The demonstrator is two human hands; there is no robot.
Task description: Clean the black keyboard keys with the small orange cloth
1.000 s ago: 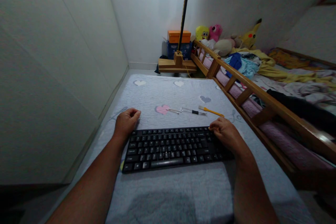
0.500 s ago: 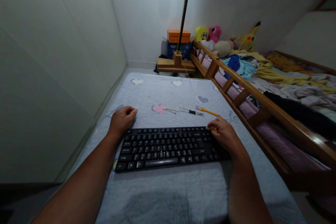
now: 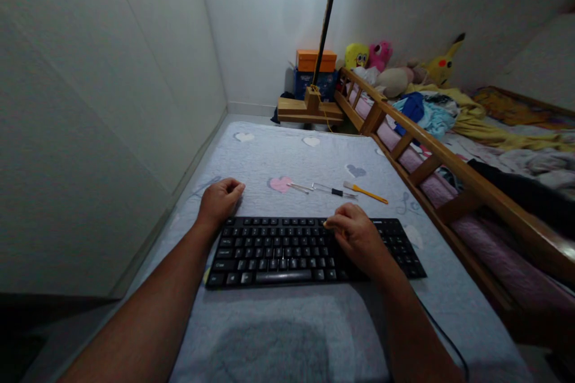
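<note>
A black keyboard [image 3: 278, 251] lies flat on the cloth-covered surface, its number keys on the right. My left hand [image 3: 220, 200] rests by its upper left corner, fingers curled into a loose fist with nothing visible in them. Over the keyboard's right-centre part is my right hand [image 3: 354, 236], fingers pinched together. A tiny pale yellowish bit shows at the pinched fingertips, too small to name. Beyond the keyboard lie cotton swabs [image 3: 299, 188], a thin metal tool with a black grip [image 3: 336, 192] and a yellow-handled brush [image 3: 369, 194].
Light blue quilted cloth [image 3: 278, 329] with heart prints covers the surface. A cable [image 3: 442, 329] runs near my right forearm. Along the right is a wooden bed rail [image 3: 422, 137], with bedding and plush toys beyond. A wooden stand [image 3: 309, 109] and boxes [image 3: 315, 61] are at the far end.
My right hand has moved left along the keyboard, from its upper right part toward the middle, uncovering the number keys. The left hand stays at the corner. The view has shifted slightly.
</note>
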